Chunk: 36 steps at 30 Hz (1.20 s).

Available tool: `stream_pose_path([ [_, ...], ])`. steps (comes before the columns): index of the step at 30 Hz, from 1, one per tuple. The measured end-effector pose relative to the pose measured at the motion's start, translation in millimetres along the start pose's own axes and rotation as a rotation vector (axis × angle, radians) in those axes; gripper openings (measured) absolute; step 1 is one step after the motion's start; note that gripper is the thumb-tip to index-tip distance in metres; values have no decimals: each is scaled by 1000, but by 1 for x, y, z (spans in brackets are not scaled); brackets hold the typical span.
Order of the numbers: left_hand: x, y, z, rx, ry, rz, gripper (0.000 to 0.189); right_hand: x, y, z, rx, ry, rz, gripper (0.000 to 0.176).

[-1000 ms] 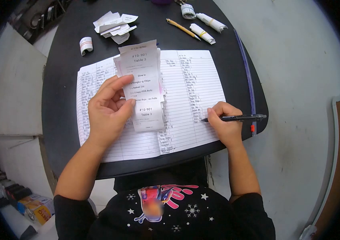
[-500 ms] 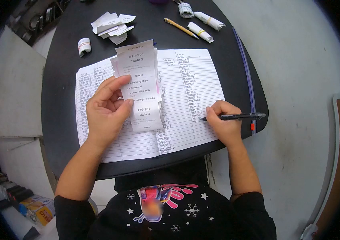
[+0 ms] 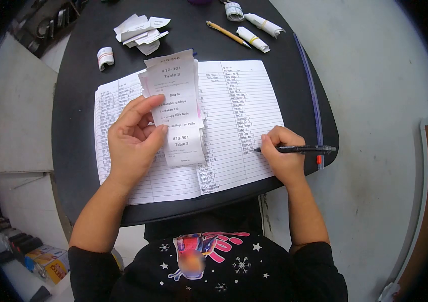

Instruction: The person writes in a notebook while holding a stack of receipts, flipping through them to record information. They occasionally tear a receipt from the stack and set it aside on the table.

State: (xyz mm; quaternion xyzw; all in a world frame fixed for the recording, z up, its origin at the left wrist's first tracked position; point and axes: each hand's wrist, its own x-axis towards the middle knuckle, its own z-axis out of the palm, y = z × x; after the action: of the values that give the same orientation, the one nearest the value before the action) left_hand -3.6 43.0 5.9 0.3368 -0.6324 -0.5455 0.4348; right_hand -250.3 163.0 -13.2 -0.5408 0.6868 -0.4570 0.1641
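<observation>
My left hand [image 3: 136,138] pinches a small stack of printed receipts [image 3: 181,108] between thumb and fingers, held over the middle of an open lined notebook [image 3: 249,110]. The top slip reads "#10-901 Table 3" with a list of dishes below. My right hand [image 3: 284,153] is closed around a black pen [image 3: 307,149]. The pen tip meets the right page near the lower end of a handwritten column. Handwriting also fills columns on the left page, part of which lies hidden behind my left hand and the receipts.
On the black table [image 3: 80,126], a pile of crumpled receipts [image 3: 142,32] lies beyond the notebook, with a curled receipt [image 3: 105,58] to its left. A wooden pen [image 3: 228,34] and rolled papers [image 3: 253,39] bound with bands are at the far right. A blue strip [image 3: 308,90] runs along the right edge.
My right hand and the pen have shifted very slightly to the right along the line. My left hand and the receipts stay nearly still.
</observation>
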Motion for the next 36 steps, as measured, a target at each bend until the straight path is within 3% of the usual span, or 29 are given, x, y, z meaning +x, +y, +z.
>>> stream_pose_path([
  [14, -1, 0, 0, 22, 11, -5, 47, 0, 0, -1, -10, 3, -56, 25],
  [23, -1, 0, -1, -3, -8, 11, 44, -2, 2, -5, 56, 33, 75, 21],
  [36, -1, -2, 0, -9, -3, 20, 44, -1, 4, -4, -1, 32, 9, 22],
])
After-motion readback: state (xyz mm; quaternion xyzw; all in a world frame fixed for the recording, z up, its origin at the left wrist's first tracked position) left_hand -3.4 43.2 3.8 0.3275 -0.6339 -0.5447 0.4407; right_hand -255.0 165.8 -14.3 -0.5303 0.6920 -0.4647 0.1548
